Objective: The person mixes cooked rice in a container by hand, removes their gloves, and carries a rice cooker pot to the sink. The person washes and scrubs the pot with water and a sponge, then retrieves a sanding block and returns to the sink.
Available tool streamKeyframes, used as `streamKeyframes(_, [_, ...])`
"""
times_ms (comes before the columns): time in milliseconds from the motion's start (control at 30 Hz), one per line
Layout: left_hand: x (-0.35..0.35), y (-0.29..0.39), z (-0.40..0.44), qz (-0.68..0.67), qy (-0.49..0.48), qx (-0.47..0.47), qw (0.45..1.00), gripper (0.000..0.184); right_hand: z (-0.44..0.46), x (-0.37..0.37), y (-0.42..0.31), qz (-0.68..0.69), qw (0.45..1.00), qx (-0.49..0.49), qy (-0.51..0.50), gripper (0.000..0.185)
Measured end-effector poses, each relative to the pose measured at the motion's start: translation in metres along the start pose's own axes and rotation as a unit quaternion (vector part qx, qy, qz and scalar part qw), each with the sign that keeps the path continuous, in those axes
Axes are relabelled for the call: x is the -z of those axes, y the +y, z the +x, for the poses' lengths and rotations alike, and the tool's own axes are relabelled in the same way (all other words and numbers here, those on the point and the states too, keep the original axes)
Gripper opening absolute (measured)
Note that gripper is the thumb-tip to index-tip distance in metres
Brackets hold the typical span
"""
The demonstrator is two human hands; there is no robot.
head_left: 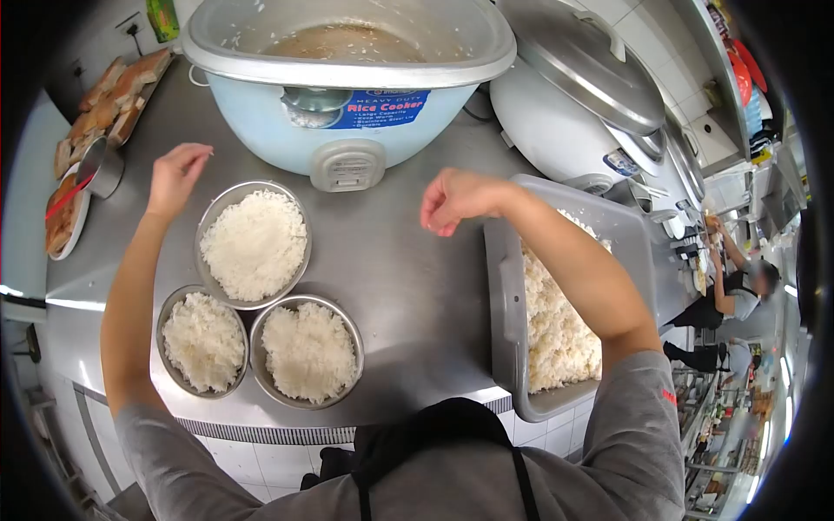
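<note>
My left hand [178, 178] is raised above the steel table, left of the bowls, fingers pinched together with no object showing. To the right, my right hand [456, 200] hovers between the bowls and the grey tub, its fingers curled and nothing visible in them. Three round metal bowls hold cooked white rice: a larger bowl [306, 253] at the back, a smaller bowl [162, 349] at front left and another [359, 369] at front right. They stand close together. A grey plastic tub [506, 295] with more rice [556, 334] lies partly under my right forearm.
A large blue rice cooker [252, 130] stands open behind the bowls, with rice bits inside. Beside it is a lidded white cooker [539, 122]. Slabs of browned food [113, 95] and a metal pot [104, 169] sit at left. A co-worker [725, 295] stands far right.
</note>
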State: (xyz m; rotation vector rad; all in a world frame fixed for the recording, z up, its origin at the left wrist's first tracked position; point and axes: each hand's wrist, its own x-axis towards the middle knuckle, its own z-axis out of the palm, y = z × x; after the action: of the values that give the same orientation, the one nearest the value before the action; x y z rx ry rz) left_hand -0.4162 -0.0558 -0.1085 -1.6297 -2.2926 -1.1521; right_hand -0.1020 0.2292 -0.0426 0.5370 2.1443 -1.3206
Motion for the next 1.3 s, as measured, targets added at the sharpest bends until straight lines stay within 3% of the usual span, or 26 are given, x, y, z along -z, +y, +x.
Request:
streamKeyframes(33, [0.013,0.019,-0.004,-0.069,0.061,0.063,0.994,0.024,-0.008,-0.005,-0.015,0.054,0.997,0.056,0.005,0.016])
streamKeyframes(100, [0.038,0.083,-0.023,-0.176,0.062,0.09,0.978,0.024,-0.017,-0.024,-0.038,0.108,0.979,0.173,0.017,0.016])
streamKeyframes(167, [0.048,0.15,-0.061,-0.198,-0.035,0.087,0.976,0.022,-0.018,-0.062,-0.059,0.054,0.964,0.257,0.038,0.014])
streamKeyframes(200, [0.046,0.178,-0.077,-0.102,-0.105,0.092,0.985,0.021,-0.018,-0.087,-0.068,0.002,0.958,0.282,0.053,0.014])
streamKeyframes(267, [0.027,0.223,-0.099,-0.055,-0.177,0.149,0.971,0.016,-0.001,-0.138,-0.059,-0.252,0.896,0.354,0.092,0.016])
streamKeyframes(300, [0.011,0.225,-0.114,-0.014,-0.211,0.168,0.963,0.013,0.009,-0.165,-0.047,-0.296,0.876,0.357,0.131,0.02])
streamKeyframes(333, [-0.007,0.219,-0.133,0.051,-0.202,0.125,0.97,0.01,0.017,-0.181,-0.036,-0.338,0.853,0.358,0.171,0.024])
streamKeyframes(433, [-0.028,0.224,-0.161,0.121,-0.121,0.017,0.985,0.007,0.02,-0.169,-0.022,-0.245,0.888,0.39,0.014,0.024])
streamKeyframes(467, [-0.029,0.23,-0.168,0.119,-0.088,-0.014,0.989,0.006,0.017,-0.154,-0.02,-0.222,0.91,0.347,0.045,0.021])
streamKeyframes(533, [-0.021,0.242,-0.174,0.068,-0.082,0.095,0.99,0.007,0.017,-0.094,-0.016,-0.194,0.932,0.277,0.134,0.014])
streamKeyframes(600, [-0.014,0.253,-0.177,0.017,-0.055,0.161,0.985,0.01,0.032,-0.031,0.014,-0.308,0.908,0.199,0.205,0.009])
streamKeyframes(633, [-0.013,0.261,-0.18,0.006,-0.021,0.183,0.983,0.01,0.037,-0.01,0.025,-0.479,0.839,0.155,0.206,0.01])
streamKeyframes(700, [-0.015,0.277,-0.184,-0.012,0.045,0.22,0.974,0.011,0.063,0.013,0.051,-0.485,0.866,0.006,0.124,0.009])
streamKeyframes(800, [-0.021,0.292,-0.197,-0.01,0.128,0.226,0.966,0.01,0.097,0.019,0.086,-0.543,0.802,-0.003,0.247,0.008])
streamKeyframes(900, [-0.03,0.302,-0.222,-0.038,0.179,0.274,0.944,0.008,0.096,0.007,0.095,-0.485,0.817,0.027,0.311,0.008])
streamKeyframes(1000, [-0.041,0.303,-0.251,-0.056,0.205,0.316,0.924,0.007,0.082,-0.001,0.07,-0.377,0.885,-0.09,0.257,0.02])
streamKeyframes(1100, [-0.045,0.316,-0.267,-0.041,0.199,0.351,0.914,0.007,0.081,0.004,0.066,-0.364,0.902,-0.113,0.202,0.021])
streamKeyframes(1200, [-0.046,0.335,-0.274,-0.032,0.222,0.381,0.897,0.008,0.07,-0.003,0.044,-0.115,0.992,-0.01,0.054,0.016])
streamKeyframes(1267, [-0.048,0.341,-0.284,-0.027,0.236,0.381,0.893,0.008,0.037,-0.019,0.002,0.039,0.991,0.123,-0.025,0.011])
streamKeyframes(1300, [-0.05,0.344,-0.291,-0.025,0.237,0.384,0.892,0.009,0.017,-0.032,-0.023,0.044,0.983,0.176,-0.036,0.01])
